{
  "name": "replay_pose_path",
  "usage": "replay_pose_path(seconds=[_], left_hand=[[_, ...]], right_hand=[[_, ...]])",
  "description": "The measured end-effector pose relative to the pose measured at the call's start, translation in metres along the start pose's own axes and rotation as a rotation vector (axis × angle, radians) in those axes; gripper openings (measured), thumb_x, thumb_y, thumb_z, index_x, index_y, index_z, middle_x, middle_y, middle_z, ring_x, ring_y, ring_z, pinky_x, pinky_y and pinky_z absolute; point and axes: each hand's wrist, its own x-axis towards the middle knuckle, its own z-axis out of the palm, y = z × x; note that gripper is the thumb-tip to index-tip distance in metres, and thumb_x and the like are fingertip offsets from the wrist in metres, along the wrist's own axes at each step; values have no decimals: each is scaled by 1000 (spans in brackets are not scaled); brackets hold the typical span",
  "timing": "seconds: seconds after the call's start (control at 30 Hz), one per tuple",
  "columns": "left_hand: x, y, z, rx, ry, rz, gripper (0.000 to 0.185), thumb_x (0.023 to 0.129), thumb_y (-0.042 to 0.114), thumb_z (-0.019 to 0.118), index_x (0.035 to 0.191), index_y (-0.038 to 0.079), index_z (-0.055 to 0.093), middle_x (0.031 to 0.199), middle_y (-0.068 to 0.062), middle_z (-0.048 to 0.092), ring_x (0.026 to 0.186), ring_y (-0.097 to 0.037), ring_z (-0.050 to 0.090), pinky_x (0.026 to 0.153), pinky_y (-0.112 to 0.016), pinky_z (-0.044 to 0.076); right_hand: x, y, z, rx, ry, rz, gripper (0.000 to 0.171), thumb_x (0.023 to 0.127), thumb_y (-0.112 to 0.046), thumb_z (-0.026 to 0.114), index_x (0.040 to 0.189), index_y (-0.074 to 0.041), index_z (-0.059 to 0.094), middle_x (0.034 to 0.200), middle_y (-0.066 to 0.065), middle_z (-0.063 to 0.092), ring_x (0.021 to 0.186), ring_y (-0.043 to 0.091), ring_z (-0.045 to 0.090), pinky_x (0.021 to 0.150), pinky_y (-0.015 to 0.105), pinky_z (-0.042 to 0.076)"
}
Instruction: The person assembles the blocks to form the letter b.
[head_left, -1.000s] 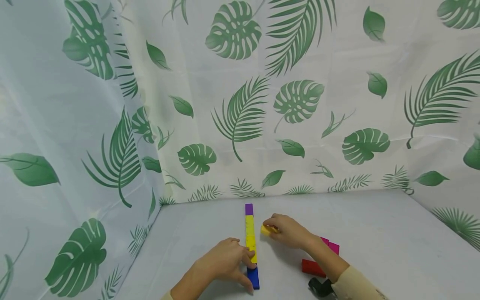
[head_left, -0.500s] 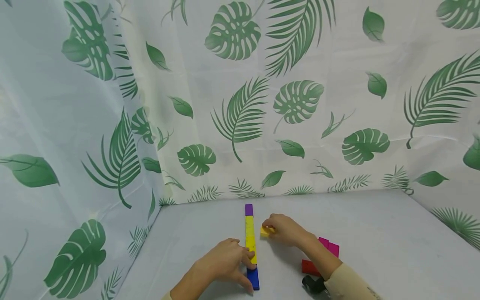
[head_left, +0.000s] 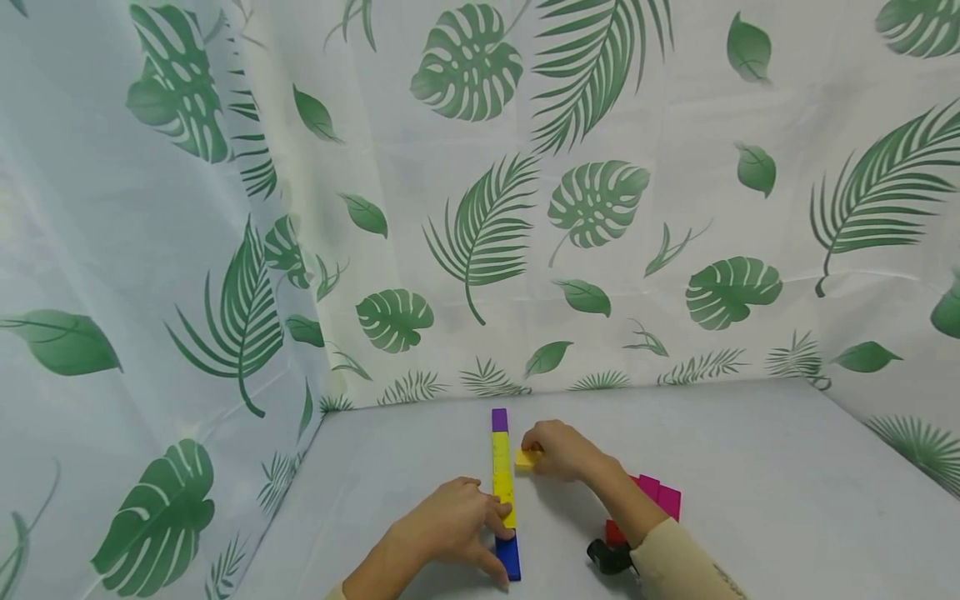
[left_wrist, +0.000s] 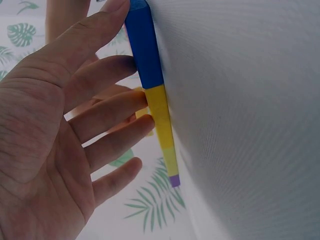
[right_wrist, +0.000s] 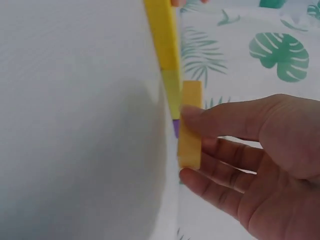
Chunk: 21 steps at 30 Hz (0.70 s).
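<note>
A straight row of blocks runs away from me on the table, end to end: a blue block (head_left: pixel 507 557) nearest, then yellow blocks (head_left: pixel 501 458), and a purple block (head_left: pixel 499 420) farthest. My left hand (head_left: pixel 450 521) lies along the row's left side. In the left wrist view its thumb and index fingertip touch the blue block (left_wrist: pixel 145 47), while other fingertips rest against a yellow block (left_wrist: pixel 159 112). To the right of the row, my right hand (head_left: pixel 566 450) pinches an orange-yellow block (right_wrist: pixel 191 150) between thumb and fingers, a small gap from the row.
Pink blocks (head_left: pixel 666 500) and a partly covered red block (head_left: pixel 614 532) lie right of my right forearm. A black device (head_left: pixel 609 557) sits at that sleeve's cuff. Behind the white table (head_left: pixel 750 467) hangs a leaf-patterned curtain (head_left: pixel 645 358).
My right hand has shifted slightly left toward the row with the orange-yellow block, and its sleeve and black device moved left too. The left hand stays put.
</note>
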Motion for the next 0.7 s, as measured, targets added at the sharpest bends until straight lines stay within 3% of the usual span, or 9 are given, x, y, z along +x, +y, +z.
replay_pose_path(seconds=[0.27,0.5,0.7], left_hand=[[-1,1,-1,-34,-16,-15,53,74,70,82,116,38,80,133,14,70,124,3,63,115,-41,47],[0,1,-2,-30,-16,-2,52,75,69,82,116,37,80,132,14,71,118,4,64,114,-41,49],[0,2,-2,-46,-31,-24,52,74,70,82,116,39,79,134,14,70,123,3,63,115,-40,48]], right_hand=[[-3,9,10,29,93,-29,28,87,-4,81,114,-5,78,104,3,71,94,17,60,93,43,58],[-6,13,13,155,72,-67,29,87,-1,80,116,-2,77,103,5,72,93,19,61,92,44,60],[-6,15,17,170,66,-33,30,87,-3,81,116,-4,77,104,3,71,94,18,61,96,45,60]])
